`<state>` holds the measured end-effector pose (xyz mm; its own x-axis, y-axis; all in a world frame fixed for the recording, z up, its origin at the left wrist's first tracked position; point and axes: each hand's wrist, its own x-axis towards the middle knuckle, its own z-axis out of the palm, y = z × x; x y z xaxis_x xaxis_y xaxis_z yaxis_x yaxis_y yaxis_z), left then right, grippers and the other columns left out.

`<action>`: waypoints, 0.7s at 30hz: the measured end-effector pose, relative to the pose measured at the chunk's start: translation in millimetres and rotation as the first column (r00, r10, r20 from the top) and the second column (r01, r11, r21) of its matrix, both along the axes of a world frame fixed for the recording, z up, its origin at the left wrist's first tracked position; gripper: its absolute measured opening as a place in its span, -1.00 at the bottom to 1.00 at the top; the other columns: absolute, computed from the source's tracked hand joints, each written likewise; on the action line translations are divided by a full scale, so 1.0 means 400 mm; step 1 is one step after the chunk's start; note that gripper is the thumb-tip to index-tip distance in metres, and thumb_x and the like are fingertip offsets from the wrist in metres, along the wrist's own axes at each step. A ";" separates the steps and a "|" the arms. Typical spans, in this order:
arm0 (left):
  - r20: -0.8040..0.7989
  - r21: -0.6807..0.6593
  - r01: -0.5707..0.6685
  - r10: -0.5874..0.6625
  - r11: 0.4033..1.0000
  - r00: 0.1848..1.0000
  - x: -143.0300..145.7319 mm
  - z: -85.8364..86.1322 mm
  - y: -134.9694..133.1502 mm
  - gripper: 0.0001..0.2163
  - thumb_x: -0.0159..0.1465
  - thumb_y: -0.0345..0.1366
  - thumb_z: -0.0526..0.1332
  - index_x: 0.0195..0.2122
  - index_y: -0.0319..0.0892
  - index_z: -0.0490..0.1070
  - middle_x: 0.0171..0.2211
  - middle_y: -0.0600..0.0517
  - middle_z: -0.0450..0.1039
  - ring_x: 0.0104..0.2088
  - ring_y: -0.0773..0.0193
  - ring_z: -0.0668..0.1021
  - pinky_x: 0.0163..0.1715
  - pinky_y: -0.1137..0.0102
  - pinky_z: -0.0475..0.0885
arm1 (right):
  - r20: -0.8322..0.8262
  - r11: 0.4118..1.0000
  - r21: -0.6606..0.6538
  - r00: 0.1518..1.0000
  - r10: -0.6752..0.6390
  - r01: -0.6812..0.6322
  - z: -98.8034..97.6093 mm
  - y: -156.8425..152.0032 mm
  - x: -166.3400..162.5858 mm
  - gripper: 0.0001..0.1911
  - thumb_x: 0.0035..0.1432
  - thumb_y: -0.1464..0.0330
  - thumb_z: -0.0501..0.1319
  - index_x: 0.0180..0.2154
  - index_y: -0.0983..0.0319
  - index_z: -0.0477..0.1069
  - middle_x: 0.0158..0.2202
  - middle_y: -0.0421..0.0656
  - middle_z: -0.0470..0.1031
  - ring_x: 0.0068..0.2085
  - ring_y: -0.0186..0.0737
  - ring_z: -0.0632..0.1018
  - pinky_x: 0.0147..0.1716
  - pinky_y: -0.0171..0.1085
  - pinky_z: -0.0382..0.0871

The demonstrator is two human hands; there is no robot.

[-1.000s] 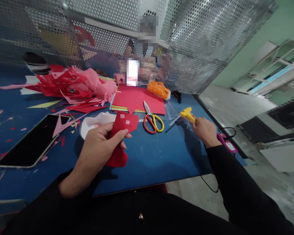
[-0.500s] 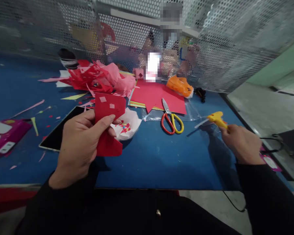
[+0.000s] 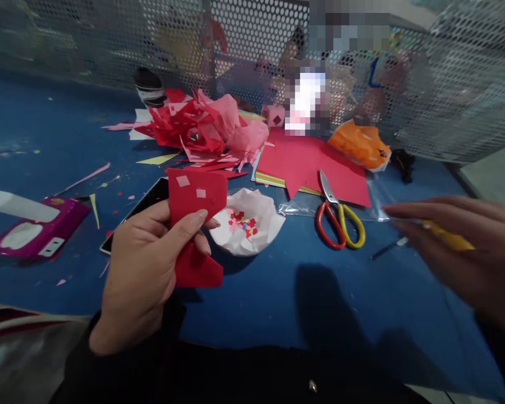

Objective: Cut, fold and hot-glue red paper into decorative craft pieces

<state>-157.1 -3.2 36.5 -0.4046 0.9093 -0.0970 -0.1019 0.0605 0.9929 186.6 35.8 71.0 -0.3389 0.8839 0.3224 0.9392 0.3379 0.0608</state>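
Note:
My left hand (image 3: 147,264) is closed on a red paper cutout (image 3: 197,193), gripped between thumb and fingers. Two small pale pink squares sit on the cutout's upper part. Just right of it, a white crumpled paper bowl (image 3: 265,224) holds small red and pink paper bits (image 3: 243,223). My right hand (image 3: 458,247), blurred, is raised at the right with its fingers stretched out. Behind it shows part of a yellow glue gun (image 3: 450,235), mostly hidden by the hand. Red-and-yellow-handled scissors (image 3: 340,221) lie left of that hand.
Red paper sheets (image 3: 315,163) and an orange plastic bag (image 3: 359,146) lie at the back. A pile of red and pink paper (image 3: 202,126) is left of them. A purple device (image 3: 63,224) and a dark tablet-like slab (image 3: 149,205) lie at left. A perforated metal screen (image 3: 252,33) stands behind.
My right hand has let go of the glue gun and moved left toward the scissors, fingers now extended. My left hand still holds the red cutout. The view has turned left.

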 end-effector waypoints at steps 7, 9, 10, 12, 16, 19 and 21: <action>0.002 -0.006 -0.057 0.057 0.998 0.998 -0.002 -0.016 0.005 -0.94 0.10 -0.32 0.39 -0.46 -0.18 0.58 -0.66 0.12 0.48 -0.67 0.43 0.44 -0.63 0.54 0.36 | -0.063 0.750 -0.144 0.763 0.644 -0.645 -0.045 0.119 -0.367 -0.77 0.33 0.40 0.13 -0.24 0.21 0.59 -0.30 -0.11 0.61 -0.31 -0.16 0.55 -0.32 -0.19 0.21; 0.035 0.012 -0.086 0.086 0.996 0.996 0.001 -0.018 0.005 -0.95 0.09 -0.33 0.39 -0.43 -0.17 0.59 -0.60 0.11 0.53 -0.66 0.43 0.45 -0.63 0.54 0.36 | -0.026 0.740 -0.210 0.760 0.649 -0.639 -0.073 0.152 -0.414 -0.78 0.30 0.43 0.15 -0.28 0.24 0.59 -0.33 -0.11 0.60 -0.36 -0.20 0.51 -0.39 -0.20 0.12; 0.046 0.019 -0.095 0.094 0.995 0.994 0.002 -0.018 0.004 -0.95 0.10 -0.33 0.39 -0.42 -0.17 0.59 -0.56 0.10 0.55 -0.65 0.44 0.45 -0.63 0.54 0.36 | 0.005 0.743 -0.232 0.763 0.646 -0.627 -0.083 0.164 -0.431 -0.78 0.30 0.43 0.16 -0.30 0.24 0.59 -0.34 -0.11 0.59 -0.38 -0.22 0.49 -0.42 -0.20 0.07; 0.051 0.023 -0.098 0.097 0.995 0.994 0.001 -0.018 0.002 -0.95 0.12 -0.32 0.38 -0.41 -0.17 0.60 -0.55 0.09 0.55 -0.64 0.44 0.45 -0.62 0.54 0.36 | 0.078 0.763 -0.254 0.773 0.629 -0.595 -0.098 0.181 -0.458 -0.77 0.28 0.46 0.16 -0.36 0.25 0.58 -0.37 -0.12 0.58 -0.42 -0.26 0.45 -0.46 -0.20 -0.01; 0.063 0.024 -0.077 0.075 0.997 0.995 -0.003 -0.020 -0.003 -0.96 0.14 -0.32 0.38 -0.41 -0.15 0.61 -0.55 0.10 0.54 -0.63 0.43 0.46 -0.60 0.53 0.39 | 0.174 0.777 -0.274 0.766 0.619 -0.566 -0.109 0.191 -0.490 -0.79 0.23 0.50 0.19 -0.41 0.25 0.56 -0.39 -0.14 0.56 -0.46 -0.31 0.41 -0.48 -0.21 -0.04; 0.084 0.015 -0.075 0.073 0.997 0.994 -0.003 -0.021 -0.006 -0.96 0.14 -0.30 0.39 -0.38 -0.12 0.62 -0.51 0.10 0.56 -0.63 0.43 0.47 -0.60 0.53 0.39 | 0.196 0.773 -0.274 0.754 0.628 -0.573 -0.117 0.190 -0.500 -0.79 0.22 0.51 0.18 -0.41 0.25 0.55 -0.40 -0.13 0.55 -0.46 -0.29 0.41 -0.45 -0.21 -0.01; 0.080 0.012 -0.083 0.081 0.997 0.993 -0.002 -0.020 -0.007 -0.96 0.14 -0.30 0.38 -0.39 -0.12 0.62 -0.52 0.10 0.56 -0.62 0.41 0.47 -0.60 0.52 0.39 | 0.202 0.773 -0.259 0.750 0.629 -0.579 -0.124 0.188 -0.502 -0.77 0.22 0.53 0.16 -0.42 0.25 0.54 -0.42 -0.12 0.54 -0.45 -0.27 0.41 -0.44 -0.20 0.01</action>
